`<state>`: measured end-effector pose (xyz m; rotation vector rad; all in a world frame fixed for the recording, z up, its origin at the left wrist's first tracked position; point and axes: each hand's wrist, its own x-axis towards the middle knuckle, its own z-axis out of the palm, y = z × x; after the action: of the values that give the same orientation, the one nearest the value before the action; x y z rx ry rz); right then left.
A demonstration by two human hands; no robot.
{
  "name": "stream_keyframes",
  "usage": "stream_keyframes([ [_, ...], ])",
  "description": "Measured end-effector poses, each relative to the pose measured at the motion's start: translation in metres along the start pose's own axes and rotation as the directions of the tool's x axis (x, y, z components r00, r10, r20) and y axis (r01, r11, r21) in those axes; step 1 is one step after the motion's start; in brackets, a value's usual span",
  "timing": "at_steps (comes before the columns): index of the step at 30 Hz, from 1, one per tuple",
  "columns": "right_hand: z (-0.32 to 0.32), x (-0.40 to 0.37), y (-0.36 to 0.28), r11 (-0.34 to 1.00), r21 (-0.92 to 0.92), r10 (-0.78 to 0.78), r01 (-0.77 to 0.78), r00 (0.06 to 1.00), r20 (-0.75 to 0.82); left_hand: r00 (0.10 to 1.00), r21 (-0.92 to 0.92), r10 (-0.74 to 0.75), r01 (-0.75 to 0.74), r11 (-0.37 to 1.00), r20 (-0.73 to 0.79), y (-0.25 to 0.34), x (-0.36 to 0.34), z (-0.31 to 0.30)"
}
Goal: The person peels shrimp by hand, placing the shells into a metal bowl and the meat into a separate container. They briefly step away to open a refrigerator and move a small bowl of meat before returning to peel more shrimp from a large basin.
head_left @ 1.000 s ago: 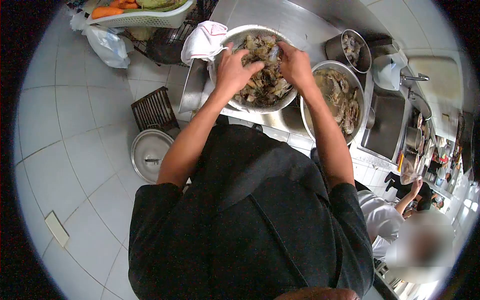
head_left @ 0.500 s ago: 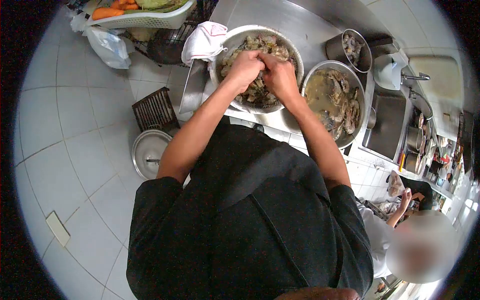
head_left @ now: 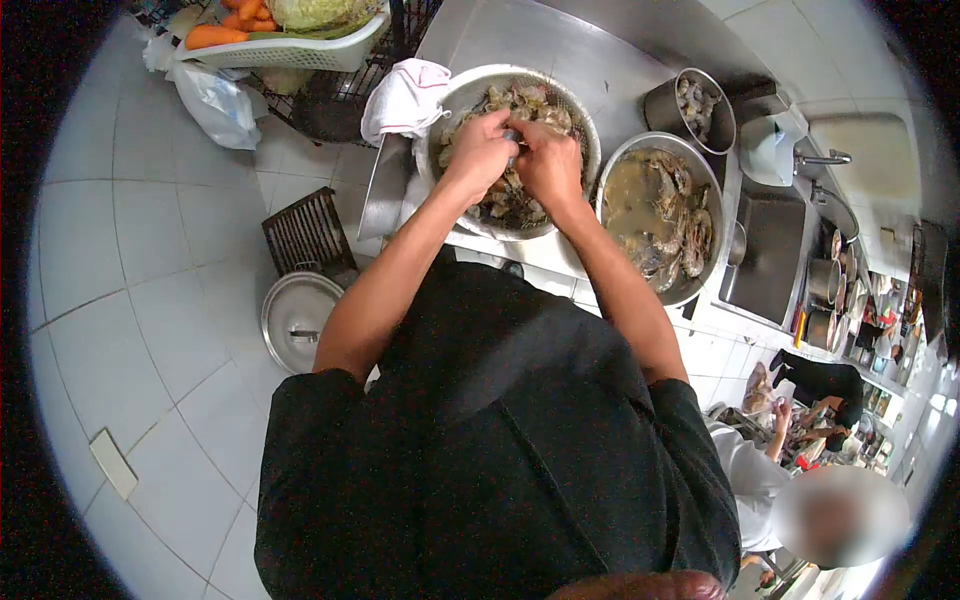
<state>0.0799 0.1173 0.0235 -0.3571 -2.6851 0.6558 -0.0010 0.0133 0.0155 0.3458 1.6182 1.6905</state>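
My left hand [head_left: 482, 155] and my right hand [head_left: 548, 160] meet over a wide metal bowl [head_left: 594, 165], fingers closed together. Between their fingertips they hold a small greyish shrimp [head_left: 512, 142], mostly covered by the fingers. Under them the bowl holds a heap of shrimp pieces and shells [head_left: 500, 210], with mesh showing along its inner side. Just right stands a metal basin [head_left: 607, 180] of cloudy water with whole shrimp [head_left: 690, 240] in it. Behind that basin, a small metal pot [head_left: 664, 112] contains pale grey shrimp [head_left: 697, 108].
A white cloth [head_left: 408, 95] hangs at the counter's left corner. Farther left is a plastic basket [head_left: 330, 50] of carrots and cabbage. A pot lid [head_left: 300, 325] rests low on the left. A sink [head_left: 768, 255] is on the right; a person in white [head_left: 745, 470] works beyond.
The view has shifted slightly, so the bowls sit a little lower. My fingertips have parted a little, and the greyish shrimp now shows between them. The co-worker's arm has moved.
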Motion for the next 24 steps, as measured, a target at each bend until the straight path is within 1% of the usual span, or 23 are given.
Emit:
stream_keyframes([
  [1, -0.001, 0.002, -0.001, 1.0, -0.023, 0.018, -0.018, 1.0, 0.011, 1.0, -0.013, 0.0, 0.001, 1.0, 0.017, -0.001, 0.002, -0.001],
  [4, -0.004, 0.003, 0.002, 1.0, 0.004, 0.017, -0.016, 0.998, -0.066, 0.999, 0.044, -0.005, 0.003, 0.999, 0.052, 0.0, -0.002, -0.001],
  [7, 0.001, 0.009, 0.015, 0.987, 0.045, 0.157, -0.153, 0.981, -0.115, 0.994, -0.106, 0.023, -0.012, 0.994, 0.11, 0.008, -0.016, 0.007],
  [8, 0.001, 0.012, 0.018, 0.986, 0.025, 0.167, -0.165, 0.977, -0.133, 0.99, -0.029, 0.061, -0.058, 0.998, 0.125, 0.004, -0.014, 0.005],
  [11, -0.003, 0.022, 0.03, 0.958, 0.085, 0.287, -0.275, 0.937, -0.199, 0.981, -0.106, -0.016, 0.037, 0.994, 0.192, 0.001, -0.018, 0.0],
  [12, -0.008, 0.025, 0.027, 0.937, 0.141, 0.342, -0.321, 0.924, -0.172, 0.984, -0.089, 0.011, 0.005, 0.996, 0.176, 0.0, -0.018, -0.001],
  [14, -0.002, 0.025, 0.027, 0.947, 0.111, 0.317, -0.3, 0.927, -0.198, 0.987, -0.053, 0.063, -0.055, 0.997, 0.15, -0.004, -0.019, -0.002],
  [15, -0.001, 0.026, 0.028, 0.953, 0.093, 0.301, -0.287, 0.93, -0.211, 0.987, -0.057, 0.059, -0.051, 0.997, 0.152, -0.005, -0.019, -0.002],
  [18, 0.0, 0.029, 0.029, 0.948, 0.109, 0.316, -0.298, 0.92, -0.232, 0.989, -0.08, 0.052, -0.041, 0.996, 0.139, -0.005, -0.023, -0.008],
  [21, -0.016, 0.033, 0.039, 0.927, 0.184, 0.358, -0.326, 0.917, -0.175, 0.992, -0.146, 0.04, -0.022, 0.989, 0.12, -0.006, -0.034, -0.015],
  [22, -0.017, 0.036, 0.046, 0.927, 0.145, 0.36, -0.345, 0.929, -0.087, 0.994, -0.184, 0.035, -0.015, 0.983, 0.107, -0.009, -0.035, -0.016],
  [24, -0.019, 0.033, 0.043, 0.84, 0.411, 0.307, -0.354, 0.935, 0.178, 0.997, -0.284, 0.005, 0.018, 0.959, 0.081, -0.008, -0.035, -0.018],
])
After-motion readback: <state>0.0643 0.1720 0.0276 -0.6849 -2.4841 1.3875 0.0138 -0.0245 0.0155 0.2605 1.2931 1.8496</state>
